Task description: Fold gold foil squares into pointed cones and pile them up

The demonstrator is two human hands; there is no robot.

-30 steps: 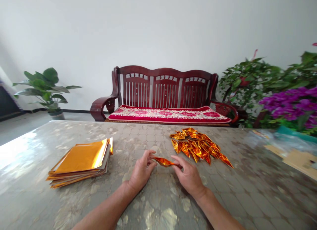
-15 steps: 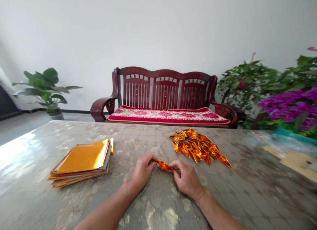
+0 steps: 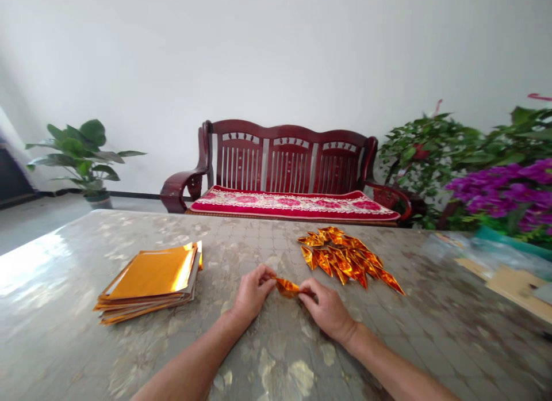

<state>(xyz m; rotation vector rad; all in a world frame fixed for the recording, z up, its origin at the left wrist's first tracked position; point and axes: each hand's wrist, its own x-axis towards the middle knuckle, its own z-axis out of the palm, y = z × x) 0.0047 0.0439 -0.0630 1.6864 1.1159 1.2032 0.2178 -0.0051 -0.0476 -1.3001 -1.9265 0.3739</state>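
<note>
Between my hands is a small folded gold foil paper ingot (image 3: 287,287), shiny and pointed at its ends. My left hand (image 3: 254,290) pinches its left tip between thumb and fingers. At the opposite tip, my right hand (image 3: 325,308) pinches in the same way. Behind and to the right lies a pile of folded gold foil papers (image 3: 345,257) with pointed ends. A stack of flat gold foil paper sheets (image 3: 150,274) rests left of my left arm, its edges uneven.
The table (image 3: 276,355) has a glossy, patterned cover. At its right side lie clear plastic wrap (image 3: 500,254) and brown cardboard pieces (image 3: 513,286), near purple flowers (image 3: 504,188). A wooden bench (image 3: 287,159) with a red floral cushion stands beyond the far edge.
The held foil paper has turned slightly, its middle now looking wider and more rounded. Both hands keep their pinch on its ends. The whole view has shifted a little.
</note>
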